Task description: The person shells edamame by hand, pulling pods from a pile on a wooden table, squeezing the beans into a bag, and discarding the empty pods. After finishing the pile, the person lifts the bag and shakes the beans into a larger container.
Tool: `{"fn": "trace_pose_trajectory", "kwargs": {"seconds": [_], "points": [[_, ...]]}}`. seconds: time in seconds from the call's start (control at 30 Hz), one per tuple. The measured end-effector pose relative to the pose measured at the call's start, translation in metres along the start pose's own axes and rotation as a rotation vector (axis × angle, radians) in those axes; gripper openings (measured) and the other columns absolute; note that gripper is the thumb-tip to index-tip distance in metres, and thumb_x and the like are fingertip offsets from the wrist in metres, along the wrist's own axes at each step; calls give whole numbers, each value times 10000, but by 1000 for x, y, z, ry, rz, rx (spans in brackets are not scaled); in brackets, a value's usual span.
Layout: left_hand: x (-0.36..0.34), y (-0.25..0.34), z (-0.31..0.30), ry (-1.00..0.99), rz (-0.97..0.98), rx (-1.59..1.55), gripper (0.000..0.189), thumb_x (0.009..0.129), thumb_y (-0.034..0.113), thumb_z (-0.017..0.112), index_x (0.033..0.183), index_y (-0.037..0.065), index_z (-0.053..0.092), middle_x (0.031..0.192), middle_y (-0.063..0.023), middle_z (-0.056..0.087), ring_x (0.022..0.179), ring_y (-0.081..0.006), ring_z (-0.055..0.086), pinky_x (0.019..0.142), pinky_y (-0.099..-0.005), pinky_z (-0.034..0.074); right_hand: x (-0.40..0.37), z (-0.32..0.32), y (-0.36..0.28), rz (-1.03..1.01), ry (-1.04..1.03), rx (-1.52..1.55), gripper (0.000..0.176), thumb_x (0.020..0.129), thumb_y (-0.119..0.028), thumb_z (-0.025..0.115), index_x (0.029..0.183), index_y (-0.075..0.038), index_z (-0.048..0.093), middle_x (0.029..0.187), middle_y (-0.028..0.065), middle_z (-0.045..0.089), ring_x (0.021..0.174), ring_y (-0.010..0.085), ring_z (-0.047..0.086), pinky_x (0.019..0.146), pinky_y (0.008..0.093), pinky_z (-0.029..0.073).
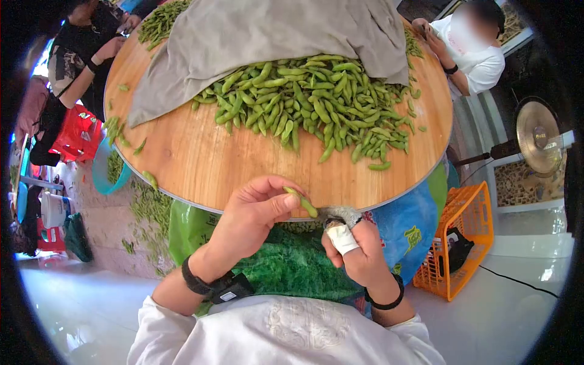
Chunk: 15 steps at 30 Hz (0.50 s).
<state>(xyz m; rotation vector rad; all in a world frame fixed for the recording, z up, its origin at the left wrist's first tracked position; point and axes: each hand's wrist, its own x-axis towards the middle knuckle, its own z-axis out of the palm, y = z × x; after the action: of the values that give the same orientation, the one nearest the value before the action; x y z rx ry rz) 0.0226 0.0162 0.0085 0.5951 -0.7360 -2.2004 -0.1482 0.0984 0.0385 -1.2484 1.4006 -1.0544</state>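
Note:
A green bean pod is pinched between the thumb and fingers of my left hand, near the table's front edge. Close to the pod's right tip, my right hand is closed, with white tape round one finger. Something grey and fuzzy sticks out of it toward the pod; what it is I cannot make out. Beyond both hands, a heap of green pods lies on the round wooden table, partly covered by a grey cloth.
Two people, one at the far left and one at the far right, are by the table. An orange crate and a fan stand at the right. Pods lie on the floor left; a green sack is below my hands.

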Motion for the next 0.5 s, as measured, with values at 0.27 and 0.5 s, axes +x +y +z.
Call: {"fn": "trace_pose_trajectory", "kwargs": {"seconds": [0.27, 0.5], "points": [[3, -3, -3, 72, 19, 114, 136, 828, 58, 610, 951, 0, 597, 872, -34, 617, 794, -99, 580, 735, -246, 478, 7, 1, 1, 119, -139, 141, 182, 869, -160, 493, 792, -8, 555, 597, 25, 538, 491, 99, 510, 481, 242, 418], [1, -1, 3, 72, 164, 283, 138, 809, 29, 625, 943, 10, 602, 857, -20, 617, 783, -86, 572, 709, -218, 466, 8, 1, 4, 29, -157, -128, 156, 841, -132, 540, 907, 7, 565, 626, 95, 546, 565, 211, 542, 549, 308, 422]]}}
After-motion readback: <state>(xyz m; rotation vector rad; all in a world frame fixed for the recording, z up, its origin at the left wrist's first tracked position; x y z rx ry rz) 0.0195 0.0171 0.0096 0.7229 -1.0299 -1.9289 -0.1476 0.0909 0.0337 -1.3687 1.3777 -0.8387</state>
